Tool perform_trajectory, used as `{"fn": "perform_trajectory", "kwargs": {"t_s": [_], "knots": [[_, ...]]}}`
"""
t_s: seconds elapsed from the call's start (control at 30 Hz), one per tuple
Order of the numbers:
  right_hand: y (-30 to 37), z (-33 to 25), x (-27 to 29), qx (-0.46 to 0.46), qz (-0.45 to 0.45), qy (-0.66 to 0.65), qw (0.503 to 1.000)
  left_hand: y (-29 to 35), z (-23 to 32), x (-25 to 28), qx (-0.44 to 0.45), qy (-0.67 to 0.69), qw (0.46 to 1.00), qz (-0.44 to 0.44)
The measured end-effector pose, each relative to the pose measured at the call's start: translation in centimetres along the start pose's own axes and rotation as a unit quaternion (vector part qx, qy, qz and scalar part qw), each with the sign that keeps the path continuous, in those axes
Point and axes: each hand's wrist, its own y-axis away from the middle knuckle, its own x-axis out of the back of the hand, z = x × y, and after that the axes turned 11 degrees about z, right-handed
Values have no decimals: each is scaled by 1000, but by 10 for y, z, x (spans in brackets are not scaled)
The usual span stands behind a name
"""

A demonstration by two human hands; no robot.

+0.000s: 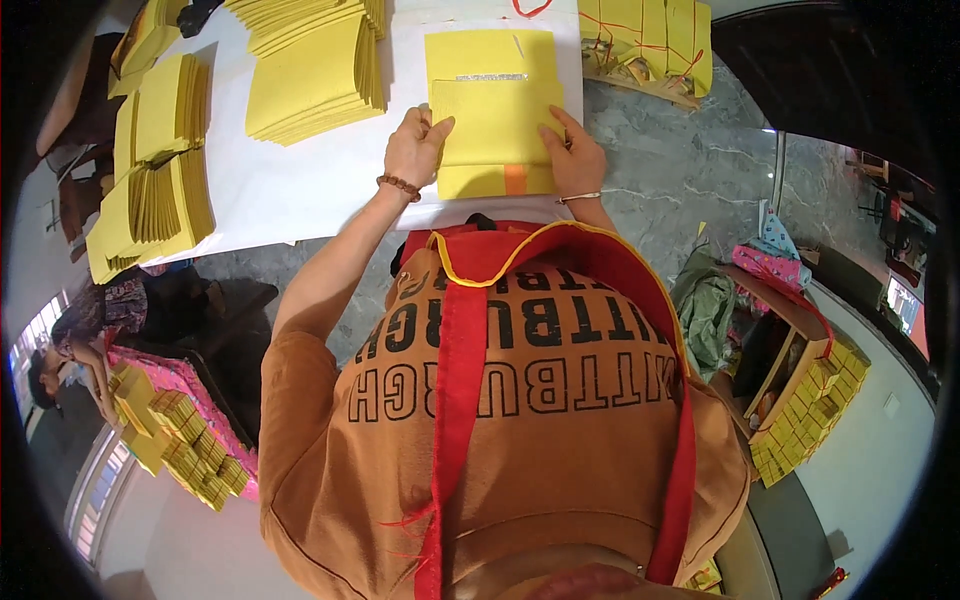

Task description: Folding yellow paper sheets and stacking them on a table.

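In front of me, near the table's close edge, lies a stack of yellow paper (490, 125), its pieces overlapping. A silvery strip (492, 77) shows across its upper part, and an orange patch (515, 180) marks the near end. My left hand (415, 152) grips the left edge, thumb on top and fingers curled. Along the right edge, my right hand (576, 158) holds the same paper, thumb resting on it and index finger stretched forward. The undersides of both hands' grips are hidden.
Fanned yellow paper stacks (315, 85) and folded piles (165, 200) lie on the white-covered table (235, 190). Tied yellow bundles (645, 45) stand at the far right. Behind on the right is a shelf of bundles (815, 410); at left, another person (85, 345) reaches over yellow packs.
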Motion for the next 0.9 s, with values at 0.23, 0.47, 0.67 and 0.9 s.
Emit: {"fn": "perform_trajectory", "kwargs": {"t_s": [0.23,0.47,0.67,0.9], "knots": [[-2,2,-2,18,24,0,1000,27,44,23,-46,-71,995,61],[-2,-7,1,-16,-14,44,999,27,63,-13,-483,-241,841,42],[-2,-8,3,-28,-37,36,998,19,37,-31,-475,-303,826,9],[10,-20,0,389,60,172,903,18,37,-32,-448,-343,825,-24]]}}
